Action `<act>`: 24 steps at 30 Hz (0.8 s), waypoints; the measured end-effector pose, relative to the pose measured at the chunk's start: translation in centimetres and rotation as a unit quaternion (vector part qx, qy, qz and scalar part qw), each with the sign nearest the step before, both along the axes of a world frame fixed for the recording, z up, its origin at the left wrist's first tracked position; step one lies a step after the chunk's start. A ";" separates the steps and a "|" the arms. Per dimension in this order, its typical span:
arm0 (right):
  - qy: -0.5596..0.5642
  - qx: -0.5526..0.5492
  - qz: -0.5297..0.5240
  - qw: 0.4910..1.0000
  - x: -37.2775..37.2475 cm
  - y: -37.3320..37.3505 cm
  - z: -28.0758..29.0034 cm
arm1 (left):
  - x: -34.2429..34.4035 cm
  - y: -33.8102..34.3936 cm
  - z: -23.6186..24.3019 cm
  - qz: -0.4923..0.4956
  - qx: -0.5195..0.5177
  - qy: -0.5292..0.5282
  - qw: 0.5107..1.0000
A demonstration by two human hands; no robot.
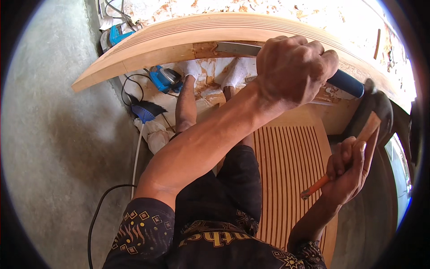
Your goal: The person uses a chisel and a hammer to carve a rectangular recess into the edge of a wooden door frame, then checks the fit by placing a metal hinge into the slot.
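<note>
My left hand (295, 67) is closed around a chisel, whose dark blue handle (347, 84) sticks out to the right of the fist. To the left, the flat steel chisel blade (237, 48) lies along the edge of a curved, grooved wooden panel (179, 33). The cutting end is near a brownish patch on that edge. My right hand (349, 168), lower right, grips a hammer by its orange-brown handle (317, 186). The dark hammer head (380, 107) is close to the chisel's butt end; whether they touch I cannot tell.
A second grooved wooden panel (291, 175) lies beside my legs. Blue power tools (165, 80) with cables rest under and behind the curved panel. A broom (144, 112) with a blue base and a black cable are at the left. Wood shavings litter the far floor (251, 6).
</note>
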State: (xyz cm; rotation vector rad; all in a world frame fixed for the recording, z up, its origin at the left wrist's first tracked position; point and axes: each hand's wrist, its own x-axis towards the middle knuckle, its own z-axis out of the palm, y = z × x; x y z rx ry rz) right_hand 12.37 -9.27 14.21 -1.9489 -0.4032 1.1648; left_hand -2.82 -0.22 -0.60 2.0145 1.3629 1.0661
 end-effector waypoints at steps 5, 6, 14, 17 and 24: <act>-0.024 -0.007 0.014 1.000 -0.1 0.3 0.1 | -0.1 -0.1 0.2 -0.003 -0.001 -0.009 1.000; -0.018 -0.019 0.029 0.999 0.0 0.2 0.1 | -0.3 -0.1 0.2 -0.003 -0.001 -0.004 1.000; -0.014 0.012 -0.005 1.000 -0.3 0.3 -0.2 | -0.5 -0.5 -0.2 0.002 -0.001 0.000 1.000; -0.002 0.000 0.018 1.000 -0.3 0.1 0.0 | -0.5 -0.3 -0.2 0.001 0.011 -0.007 1.000; 0.016 -0.032 0.058 0.998 -0.3 -0.4 0.0 | -1.2 -0.5 -0.4 -0.009 0.024 0.015 1.000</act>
